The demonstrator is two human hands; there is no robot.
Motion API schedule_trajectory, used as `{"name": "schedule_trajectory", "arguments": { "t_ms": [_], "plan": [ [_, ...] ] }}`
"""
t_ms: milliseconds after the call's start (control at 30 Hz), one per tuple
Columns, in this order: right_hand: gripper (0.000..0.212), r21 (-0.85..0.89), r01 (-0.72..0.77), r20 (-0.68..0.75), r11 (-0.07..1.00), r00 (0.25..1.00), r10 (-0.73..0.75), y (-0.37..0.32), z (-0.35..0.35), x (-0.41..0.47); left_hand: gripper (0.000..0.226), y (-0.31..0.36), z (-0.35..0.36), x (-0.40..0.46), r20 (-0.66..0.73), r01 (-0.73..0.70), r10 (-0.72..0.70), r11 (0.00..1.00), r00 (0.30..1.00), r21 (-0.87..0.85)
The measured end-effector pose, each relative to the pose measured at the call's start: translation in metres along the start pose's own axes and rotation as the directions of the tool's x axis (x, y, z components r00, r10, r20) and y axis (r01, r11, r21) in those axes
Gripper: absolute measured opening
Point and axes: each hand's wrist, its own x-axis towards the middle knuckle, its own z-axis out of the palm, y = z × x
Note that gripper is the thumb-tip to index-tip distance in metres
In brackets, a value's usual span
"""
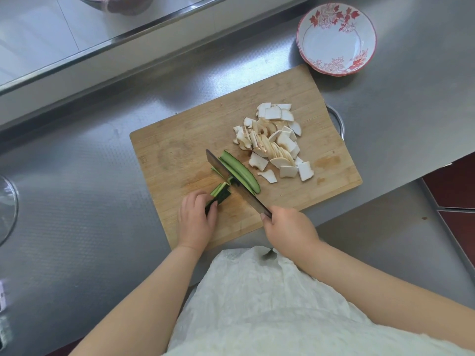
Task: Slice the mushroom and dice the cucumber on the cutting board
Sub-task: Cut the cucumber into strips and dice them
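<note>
Cutting: right hand (288, 227) gripped the cleaver (231, 176), splitting cucumber (241, 173) lengthwise (mushroom slices (275, 142) already done).
Steadying: left hand (196, 217) curled around the cucumber's end.
Next: crosswise dicing, probably.

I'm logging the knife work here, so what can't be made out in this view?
- Head view: the knife handle, wrapped by the right hand.
- Near end of the cucumber, under the left hand.
- Blade edge contact, seen from above.
- Metal bowl, cut by the top edge.

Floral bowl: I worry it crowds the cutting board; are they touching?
Apart. The head view shows bare steel counter between the floral bowl and the cutting board corner.
</note>
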Motion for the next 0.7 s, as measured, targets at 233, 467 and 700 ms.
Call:
{"name": "schedule_trajectory", "arguments": {
  "t_ms": [233,467,700],
  "plan": [
    [0.034,-0.010,-0.050,0.030,0.999,0.998,0.050,-0.004,0.005,-0.003,0.022,0.002,-0.004,0.003,0.049,-0.015,0.015,1.000,0.999,0.010],
    [0.024,-0.052,-0.040,0.012,0.998,0.999,0.040,-0.006,0.014,-0.004,0.021,0.000,-0.002,0.008,0.076,-0.076,0.076,0.997,0.994,-0.008],
    [0.021,-0.032,-0.042,0.015,0.999,0.999,0.042,-0.005,0.020,-0.004,0.022,-0.003,-0.002,0.013,0.101,-0.138,0.140,0.990,0.985,-0.026]
  ]
}}
